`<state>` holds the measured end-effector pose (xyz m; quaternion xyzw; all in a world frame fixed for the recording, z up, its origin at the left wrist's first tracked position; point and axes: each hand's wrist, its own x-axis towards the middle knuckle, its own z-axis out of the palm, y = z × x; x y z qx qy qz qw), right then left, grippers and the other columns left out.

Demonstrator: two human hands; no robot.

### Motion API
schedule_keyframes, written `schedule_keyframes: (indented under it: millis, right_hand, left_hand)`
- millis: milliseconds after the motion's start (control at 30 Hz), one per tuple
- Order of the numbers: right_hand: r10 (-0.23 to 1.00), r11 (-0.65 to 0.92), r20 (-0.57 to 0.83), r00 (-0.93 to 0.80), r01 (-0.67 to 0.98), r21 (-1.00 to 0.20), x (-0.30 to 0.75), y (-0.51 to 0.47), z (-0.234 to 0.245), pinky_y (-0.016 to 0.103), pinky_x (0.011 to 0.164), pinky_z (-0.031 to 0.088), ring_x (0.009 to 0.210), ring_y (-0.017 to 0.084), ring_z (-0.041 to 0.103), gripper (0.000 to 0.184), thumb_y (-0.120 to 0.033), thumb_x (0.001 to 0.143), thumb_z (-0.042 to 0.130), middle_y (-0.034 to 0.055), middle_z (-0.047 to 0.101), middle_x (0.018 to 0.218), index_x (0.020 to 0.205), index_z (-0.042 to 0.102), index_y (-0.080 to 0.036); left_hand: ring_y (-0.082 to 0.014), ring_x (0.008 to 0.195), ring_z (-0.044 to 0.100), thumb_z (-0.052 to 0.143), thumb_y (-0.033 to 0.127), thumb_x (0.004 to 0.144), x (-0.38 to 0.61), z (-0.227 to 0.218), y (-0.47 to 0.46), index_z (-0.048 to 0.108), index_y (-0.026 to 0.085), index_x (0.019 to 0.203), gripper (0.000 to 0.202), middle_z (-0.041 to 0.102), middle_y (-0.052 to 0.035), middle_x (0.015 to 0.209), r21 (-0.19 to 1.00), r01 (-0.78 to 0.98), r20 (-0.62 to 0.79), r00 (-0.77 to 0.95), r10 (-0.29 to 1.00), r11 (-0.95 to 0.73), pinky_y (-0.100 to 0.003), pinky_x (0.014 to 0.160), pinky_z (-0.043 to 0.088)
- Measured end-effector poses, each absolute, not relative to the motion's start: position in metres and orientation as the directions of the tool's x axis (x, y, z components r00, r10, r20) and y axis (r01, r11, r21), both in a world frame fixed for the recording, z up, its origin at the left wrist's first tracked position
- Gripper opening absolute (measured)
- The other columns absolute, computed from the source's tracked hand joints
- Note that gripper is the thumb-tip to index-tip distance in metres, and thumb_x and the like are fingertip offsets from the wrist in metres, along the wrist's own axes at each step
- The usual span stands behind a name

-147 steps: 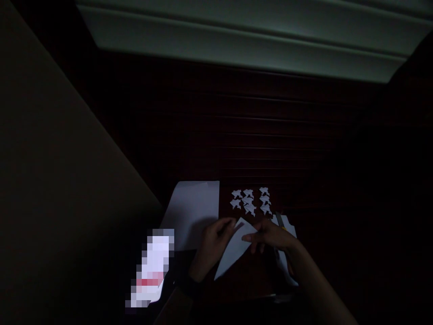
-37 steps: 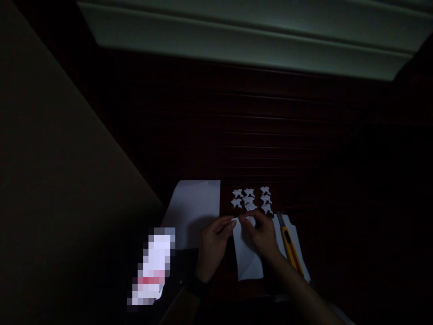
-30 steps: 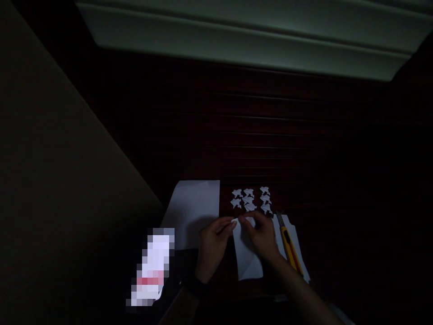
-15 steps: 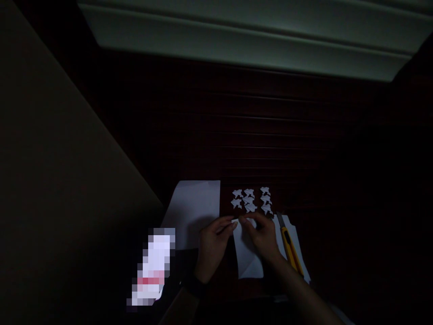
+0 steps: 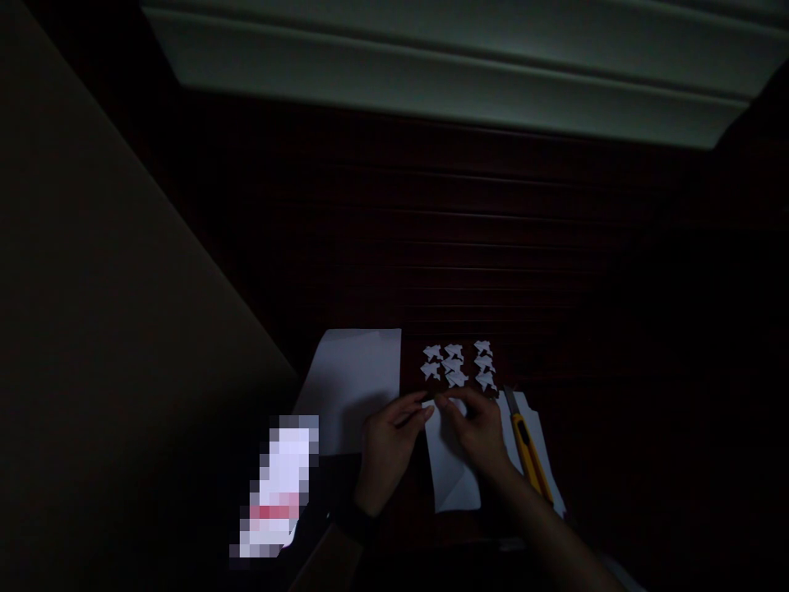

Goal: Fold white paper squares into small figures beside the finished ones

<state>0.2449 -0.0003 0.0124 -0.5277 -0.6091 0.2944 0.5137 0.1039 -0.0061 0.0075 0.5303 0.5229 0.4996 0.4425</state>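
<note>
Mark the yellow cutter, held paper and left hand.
Yellow cutter (image 5: pixel 531 457): head view, middle of its handle.
Held paper (image 5: pixel 449 463): head view, middle of its face.
Left hand (image 5: pixel 389 441): head view, middle of the hand.

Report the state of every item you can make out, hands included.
Left hand: pinching the paper's top edge
Right hand: pinching the same edge
Paper: creased near its lower end
Paper figures: folded, in three columns
Utility knife: blade out, lying on white paper
Large sheet: flat, partly shadowed
Wristband: worn on the left wrist
Bright object: pixelated, details unclear
</note>
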Motion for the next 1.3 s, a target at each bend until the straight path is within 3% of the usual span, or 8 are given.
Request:
schedule_keyframes:
  millis: [467, 1300]
  right_hand:
    - [0.945, 0.278, 0.319, 0.074, 0.334, -0.901, 0.2452, 0.0001, 0.0083, 0.026, 0.064, 0.045, 0.069, 0.016, 0.061, 0.011, -0.026, 0.078, 0.057, 0.0017, 0.067, 0.074, 0.079, 0.065, -0.019]
    - [0.953, 0.238, 0.287, 0.095, 0.347, -0.907, 0.2458, 0.0007, 0.0096, 0.027, 0.065, 0.045, 0.069, 0.017, 0.061, 0.013, -0.029, 0.077, 0.058, 0.0024, 0.067, 0.073, 0.078, 0.066, -0.019]
  left_hand:
    - [-0.0186, 0.077, 0.065, 0.062, 0.031, 0.072, 0.1055, 0.0051, -0.0053, 0.068, 0.019, 0.087, 0.021, 0.071, -0.0044, 0.085, 0.994, 0.1, 0.045, -0.038, 0.998, -0.041, -0.024, 0.066, 0.052]
    - [-0.0185, 0.081, 0.065, 0.062, 0.028, 0.072, 0.1046, 0.0048, -0.0057, 0.07, 0.019, 0.086, 0.018, 0.071, -0.004, 0.087, 0.993, 0.099, 0.064, -0.015, 0.998, -0.062, -0.025, 0.072, 0.051]
